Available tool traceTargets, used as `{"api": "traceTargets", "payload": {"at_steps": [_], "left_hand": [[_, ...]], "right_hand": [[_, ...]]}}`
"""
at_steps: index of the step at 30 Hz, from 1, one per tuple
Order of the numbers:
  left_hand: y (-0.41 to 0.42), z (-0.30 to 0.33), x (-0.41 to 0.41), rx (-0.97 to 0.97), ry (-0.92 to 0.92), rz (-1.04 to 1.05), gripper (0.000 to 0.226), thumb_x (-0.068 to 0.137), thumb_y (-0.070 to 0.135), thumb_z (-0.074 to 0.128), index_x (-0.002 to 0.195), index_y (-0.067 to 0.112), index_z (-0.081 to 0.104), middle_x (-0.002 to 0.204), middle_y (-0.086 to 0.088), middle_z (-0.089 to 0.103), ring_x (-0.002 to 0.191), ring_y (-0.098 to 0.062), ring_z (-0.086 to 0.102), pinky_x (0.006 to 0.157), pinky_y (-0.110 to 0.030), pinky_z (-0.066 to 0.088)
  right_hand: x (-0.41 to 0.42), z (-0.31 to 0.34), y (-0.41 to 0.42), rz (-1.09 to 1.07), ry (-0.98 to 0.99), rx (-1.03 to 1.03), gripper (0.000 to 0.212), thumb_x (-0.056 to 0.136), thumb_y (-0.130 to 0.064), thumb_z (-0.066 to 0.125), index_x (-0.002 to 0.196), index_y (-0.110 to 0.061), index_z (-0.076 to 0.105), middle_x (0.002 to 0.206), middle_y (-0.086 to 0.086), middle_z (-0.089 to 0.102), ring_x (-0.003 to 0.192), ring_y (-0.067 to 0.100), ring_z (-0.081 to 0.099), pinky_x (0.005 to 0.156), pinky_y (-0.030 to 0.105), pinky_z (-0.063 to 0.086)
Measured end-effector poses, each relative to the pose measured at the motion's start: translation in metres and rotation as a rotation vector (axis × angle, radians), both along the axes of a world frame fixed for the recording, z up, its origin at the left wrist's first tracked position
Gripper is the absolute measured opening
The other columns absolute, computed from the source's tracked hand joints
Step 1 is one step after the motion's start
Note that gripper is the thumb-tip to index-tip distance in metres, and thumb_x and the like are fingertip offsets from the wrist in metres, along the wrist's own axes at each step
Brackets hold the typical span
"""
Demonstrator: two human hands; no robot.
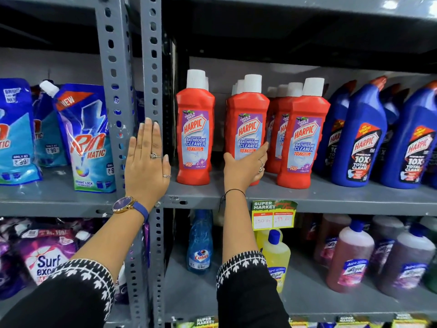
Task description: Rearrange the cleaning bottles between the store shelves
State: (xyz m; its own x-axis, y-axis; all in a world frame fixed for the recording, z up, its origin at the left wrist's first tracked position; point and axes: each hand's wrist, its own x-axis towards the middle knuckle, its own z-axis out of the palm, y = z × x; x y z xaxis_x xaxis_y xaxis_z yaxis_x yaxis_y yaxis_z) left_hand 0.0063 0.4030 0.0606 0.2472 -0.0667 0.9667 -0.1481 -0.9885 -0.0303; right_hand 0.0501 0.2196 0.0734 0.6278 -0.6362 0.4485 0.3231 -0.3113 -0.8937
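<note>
Red Harpic bathroom cleaner bottles with white caps stand in rows on the grey middle shelf point(331, 197). My right hand point(244, 170) grips the lower part of the middle front red bottle point(247, 119), fingers wrapped around its right side. Another red bottle point(195, 129) stands to its left, apart. A third front red bottle point(303, 136) stands to the right with more behind it. My left hand point(146, 162) is flat and open against the grey upright post point(151, 67), holding nothing.
Blue Harpic toilet cleaner bottles point(359, 138) fill the shelf's right. Rin Matic pouches point(87, 138) stand in the left bay, Surf pouches point(45, 256) below. The lower shelf holds a blue Colin bottle point(199, 245), a yellow bottle point(276, 254) and brown Lizol bottles point(350, 256).
</note>
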Motion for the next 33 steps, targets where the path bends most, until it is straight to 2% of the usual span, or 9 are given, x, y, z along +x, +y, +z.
{"api": "traceTargets", "payload": {"at_steps": [6,9,12,15,18,21,24,28,33], "left_hand": [[0.0,0.0,0.0,0.002,-0.015,-0.006,0.067,0.09,0.019,0.036,0.149,-0.001,0.01,0.155,-0.017,0.012,0.144,-0.023,0.006,0.117,-0.032,-0.001],[-0.001,0.0,-0.001,-0.005,-0.019,-0.008,0.066,0.09,0.018,0.037,0.148,-0.002,0.014,0.154,-0.017,0.013,0.144,-0.023,0.007,0.117,-0.033,0.0],[-0.001,0.001,-0.002,-0.001,-0.02,-0.015,0.064,0.09,0.017,0.038,0.147,-0.003,0.018,0.154,-0.02,0.016,0.143,-0.026,0.011,0.117,-0.033,0.001],[0.0,0.001,-0.003,0.001,-0.02,-0.017,0.064,0.09,0.016,0.038,0.147,-0.003,0.017,0.154,-0.02,0.016,0.143,-0.028,0.012,0.117,-0.033,0.0],[0.0,0.001,-0.003,-0.001,-0.019,-0.012,0.065,0.09,0.016,0.039,0.148,-0.003,0.016,0.154,-0.02,0.016,0.143,-0.027,0.011,0.117,-0.033,-0.001],[-0.001,0.001,-0.003,-0.001,-0.025,-0.013,0.065,0.09,0.015,0.041,0.147,-0.003,0.017,0.154,-0.021,0.017,0.143,-0.028,0.012,0.117,-0.032,-0.001],[-0.001,0.001,-0.004,-0.004,-0.025,-0.009,0.065,0.09,0.014,0.042,0.147,-0.003,0.017,0.153,-0.021,0.017,0.143,-0.029,0.013,0.117,-0.032,-0.001],[-0.001,0.001,-0.005,-0.009,-0.023,-0.004,0.065,0.09,0.013,0.043,0.147,-0.003,0.018,0.153,-0.021,0.017,0.143,-0.029,0.013,0.117,-0.032,-0.001],[-0.001,0.001,-0.003,-0.012,-0.023,-0.01,0.066,0.089,0.014,0.043,0.148,-0.002,0.018,0.154,-0.021,0.018,0.143,-0.028,0.013,0.117,-0.031,-0.001]], "right_hand": [[-0.026,-0.005,0.019,-0.144,-0.249,-0.162,0.096,0.076,-0.027,0.068,0.15,-0.012,0.01,0.16,0.007,0.013,0.148,0.019,0.002,0.118,0.044,0.007],[-0.055,-0.042,0.05,-0.094,-0.504,-0.286,0.073,0.081,-0.021,0.057,0.145,-0.013,0.024,0.153,0.004,0.029,0.145,0.015,0.018,0.116,0.039,0.017],[-0.073,-0.097,0.074,0.036,-0.562,-0.418,0.044,0.076,-0.014,0.054,0.119,-0.017,0.047,0.123,0.005,0.052,0.116,0.019,0.045,0.098,0.034,0.033],[-0.076,-0.153,0.075,0.128,-0.407,-0.478,0.033,0.068,-0.008,0.057,0.097,-0.02,0.047,0.1,0.005,0.058,0.092,0.018,0.044,0.08,0.033,0.034],[-0.068,-0.196,0.053,0.096,-0.18,-0.423,0.037,0.059,-0.007,0.064,0.091,-0.02,0.05,0.091,0.008,0.063,0.088,0.022,0.049,0.079,0.037,0.037],[-0.056,-0.225,0.022,-0.041,0.06,-0.284,0.03,0.064,-0.019,0.062,0.092,-0.009,0.057,0.093,0.013,0.06,0.087,0.037,0.055,0.075,0.048,0.042],[-0.044,-0.244,0.0,-0.111,0.285,-0.158,0.054,0.062,-0.013,0.077,0.11,-0.005,0.053,0.11,0.018,0.055,0.105,0.042,0.049,0.085,0.051,0.038],[-0.032,-0.254,-0.023,0.007,0.357,-0.081,0.077,0.063,-0.01,0.083,0.13,-0.006,0.045,0.13,0.016,0.052,0.122,0.037,0.046,0.098,0.052,0.039],[-0.027,-0.251,-0.038,0.103,0.397,-0.123,0.053,0.065,-0.023,0.087,0.107,-0.008,0.058,0.106,0.012,0.068,0.1,0.035,0.062,0.085,0.049,0.05]]}}
